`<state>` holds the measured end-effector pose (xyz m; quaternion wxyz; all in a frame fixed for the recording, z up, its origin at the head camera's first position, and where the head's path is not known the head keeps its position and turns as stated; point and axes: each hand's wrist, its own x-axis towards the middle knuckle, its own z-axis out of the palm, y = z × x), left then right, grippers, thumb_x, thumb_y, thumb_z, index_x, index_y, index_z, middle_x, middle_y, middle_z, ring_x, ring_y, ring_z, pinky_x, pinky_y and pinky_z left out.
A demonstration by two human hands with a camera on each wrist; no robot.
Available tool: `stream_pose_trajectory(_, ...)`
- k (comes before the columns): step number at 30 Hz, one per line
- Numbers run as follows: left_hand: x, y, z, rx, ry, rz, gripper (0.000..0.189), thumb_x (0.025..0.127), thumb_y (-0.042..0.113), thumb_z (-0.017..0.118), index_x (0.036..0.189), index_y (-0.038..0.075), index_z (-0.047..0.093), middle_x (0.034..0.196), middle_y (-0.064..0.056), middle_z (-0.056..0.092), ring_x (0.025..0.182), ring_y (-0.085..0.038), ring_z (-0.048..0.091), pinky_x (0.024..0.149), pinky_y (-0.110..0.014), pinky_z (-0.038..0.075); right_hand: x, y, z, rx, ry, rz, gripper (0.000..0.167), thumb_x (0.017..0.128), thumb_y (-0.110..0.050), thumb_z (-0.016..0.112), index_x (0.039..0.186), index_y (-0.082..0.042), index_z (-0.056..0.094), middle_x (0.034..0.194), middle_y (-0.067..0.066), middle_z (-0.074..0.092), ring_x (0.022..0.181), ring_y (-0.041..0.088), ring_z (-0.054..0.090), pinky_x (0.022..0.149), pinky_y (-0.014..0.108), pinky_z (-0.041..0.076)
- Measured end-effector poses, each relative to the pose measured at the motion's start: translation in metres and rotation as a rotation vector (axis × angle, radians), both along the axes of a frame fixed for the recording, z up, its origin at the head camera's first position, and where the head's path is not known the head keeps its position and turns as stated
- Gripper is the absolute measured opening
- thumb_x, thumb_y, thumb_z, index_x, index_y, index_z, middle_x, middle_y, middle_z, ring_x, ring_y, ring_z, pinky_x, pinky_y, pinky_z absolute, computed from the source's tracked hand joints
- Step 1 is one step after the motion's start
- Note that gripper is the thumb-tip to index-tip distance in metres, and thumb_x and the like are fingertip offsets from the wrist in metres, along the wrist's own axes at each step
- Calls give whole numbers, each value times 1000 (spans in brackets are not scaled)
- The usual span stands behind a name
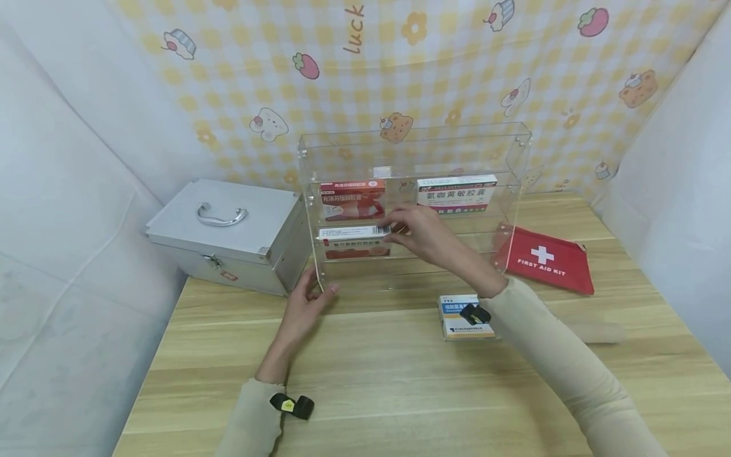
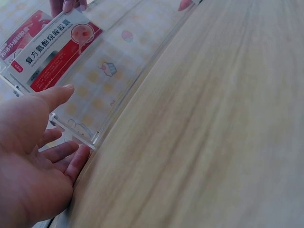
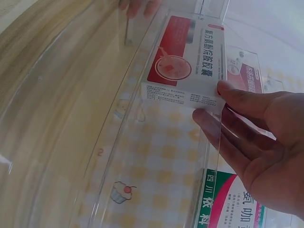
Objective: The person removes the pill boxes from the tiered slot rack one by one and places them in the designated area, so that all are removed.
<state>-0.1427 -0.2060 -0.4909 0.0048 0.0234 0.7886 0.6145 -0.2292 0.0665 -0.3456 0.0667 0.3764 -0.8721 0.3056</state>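
Observation:
My right hand [image 1: 419,235] pinches one end of a white and red medicine box [image 3: 185,61] between thumb and fingers. This box lies in the left part of a middle tier of the clear acrylic shelf [image 1: 414,136], its printed front facing out. My left hand [image 2: 38,156] is at the shelf's lower left corner, thumb across the front and loosely bent fingers along the outer side. One tier above stand a red medicine box [image 1: 353,202] on the left and a white, green and pink one [image 1: 457,195] on the right.
A silver metal case [image 1: 223,235] with a top handle stands left of the shelf. To its right lies a red first aid pouch [image 1: 545,257]. A blue and white medicine box [image 1: 459,317] rests on the wooden table [image 1: 371,393], partly under my right sleeve.

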Motion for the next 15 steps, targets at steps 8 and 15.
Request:
stream_pose_trajectory(8, -1, 0, 0, 9, -8, 4, 69, 93, 37, 68, 151, 24, 33, 151, -10, 39, 111, -28, 58, 88, -40, 51, 0, 2, -1, -45, -69, -5, 29, 82, -4, 78, 110, -5, 72, 108, 8, 69, 87, 17, 68, 76, 24, 54)
stream_pose_trajectory(15, 6, 4, 24, 10, -35, -13, 68, 95, 26, 67, 152, 14, 31, 152, -19, 37, 106, -35, 59, 86, -41, 51, -1, 1, 5, -61, -52, 13, 25, 83, -1, 76, 108, -3, 72, 109, 10, 68, 86, 17, 69, 75, 20, 54)
